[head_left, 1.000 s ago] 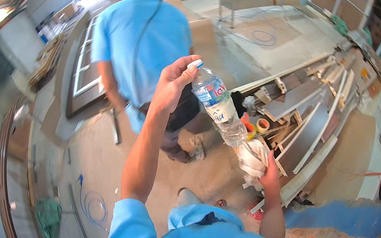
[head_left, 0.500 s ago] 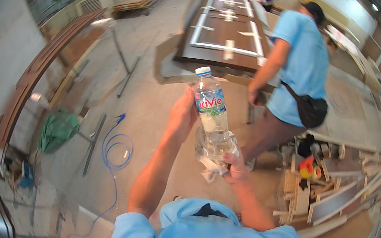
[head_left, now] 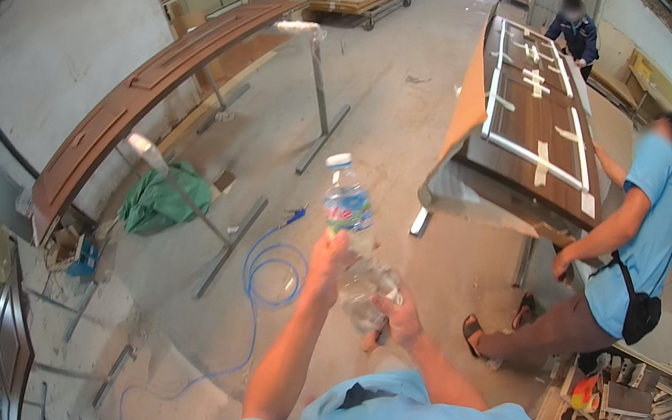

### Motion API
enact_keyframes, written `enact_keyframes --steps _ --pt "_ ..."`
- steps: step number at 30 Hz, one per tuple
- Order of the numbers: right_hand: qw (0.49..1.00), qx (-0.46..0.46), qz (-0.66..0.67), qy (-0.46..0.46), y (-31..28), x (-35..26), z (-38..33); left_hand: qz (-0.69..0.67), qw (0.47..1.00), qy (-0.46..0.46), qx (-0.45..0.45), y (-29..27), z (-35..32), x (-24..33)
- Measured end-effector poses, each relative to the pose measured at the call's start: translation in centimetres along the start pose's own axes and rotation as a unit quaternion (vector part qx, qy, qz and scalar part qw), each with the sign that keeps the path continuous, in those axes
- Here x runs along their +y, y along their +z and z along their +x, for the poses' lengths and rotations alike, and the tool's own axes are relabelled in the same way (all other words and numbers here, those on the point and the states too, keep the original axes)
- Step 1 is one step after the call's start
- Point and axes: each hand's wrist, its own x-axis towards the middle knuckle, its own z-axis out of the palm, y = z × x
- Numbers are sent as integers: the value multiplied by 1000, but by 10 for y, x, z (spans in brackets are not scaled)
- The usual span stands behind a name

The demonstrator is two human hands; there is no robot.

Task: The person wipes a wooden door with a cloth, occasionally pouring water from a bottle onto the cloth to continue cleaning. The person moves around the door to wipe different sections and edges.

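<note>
A clear water bottle (head_left: 348,206) with a white cap and a blue, green and red label stands upright in front of me. My left hand (head_left: 331,265) is closed on its side, just under the label. Below it, my right hand (head_left: 400,316) is closed round a clear, crumpled-looking plastic thing (head_left: 361,298) at the bottle's lower end. Blur hides the exact kind of this thing and where the bottle's base ends.
At right, a co-worker in a light blue shirt (head_left: 632,220) stands by a taped brown door panel (head_left: 536,112); a person in dark clothes (head_left: 574,33) stands beyond. A blue hose (head_left: 251,298), a green cloth heap (head_left: 163,199) and a brown panel on stands (head_left: 156,70) lie left.
My left hand has closed round the bottle from an outstretched pose beside it. My view has swung right, so the bottle and both hands sit lower in it. The co-worker is more upright.
</note>
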Motion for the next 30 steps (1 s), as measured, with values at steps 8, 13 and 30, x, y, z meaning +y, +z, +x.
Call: enact_keyframes --steps 8,13,30 --pt "931 73 240 267 -95 59 209 68 983 72 152 -117 158 37" --pt "883 185 369 224 -112 30 366 136 962 -30 234 -164 230 31" --pt "826 342 430 -124 -298 -28 757 335 934 -123 -30 -194 798 -30"
